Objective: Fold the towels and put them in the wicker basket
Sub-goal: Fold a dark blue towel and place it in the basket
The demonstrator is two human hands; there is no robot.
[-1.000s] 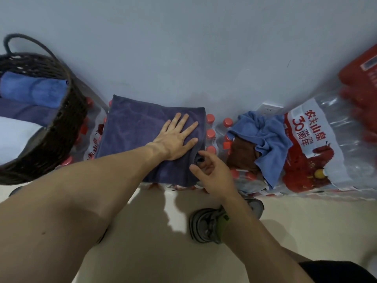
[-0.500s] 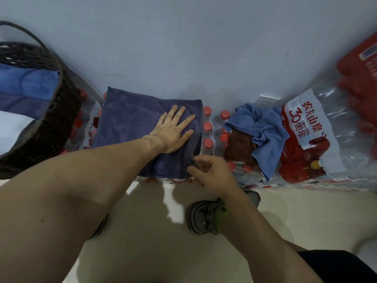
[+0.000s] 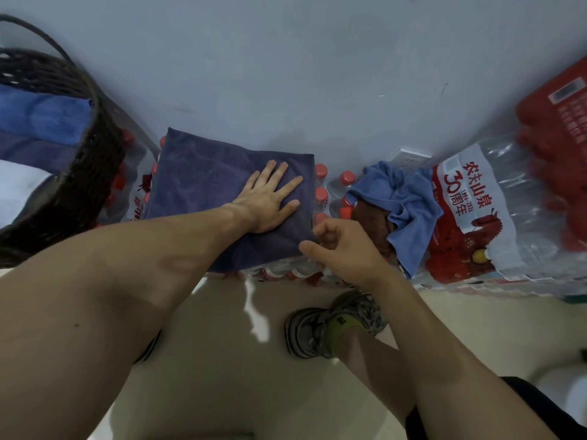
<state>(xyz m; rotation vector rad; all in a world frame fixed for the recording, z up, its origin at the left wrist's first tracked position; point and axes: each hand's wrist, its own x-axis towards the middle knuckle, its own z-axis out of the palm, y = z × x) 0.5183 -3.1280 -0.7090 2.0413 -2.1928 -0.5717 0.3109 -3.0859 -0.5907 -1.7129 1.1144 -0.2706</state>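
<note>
From the head camera, the folded dark purple-blue towel lies flat on shrink-wrapped packs of red-capped water bottles, its far edge close to the pale wall and its near edge overhanging the packs above the beige floor. The left hand lies on the towel's right half, fingers spread and straight, palm pressing down. The right hand sits at the towel's near right corner with fingers curled; whether it pinches the cloth there is hard to tell.

Left of the towel, just beside it, stands the dark brown wicker basket with a looped handle, holding folded blue, purple and white towels. Right of the towel, past a row of red caps, a crumpled light blue towel lies over a brown cloth, touching it.

Further right of the towel, a bottle pack label reads "农夫山泉 30周年 1996-2026". A white wall socket shows behind the blue towel. Below the towel, a grey sneaker with an olive sock stands on open floor.
</note>
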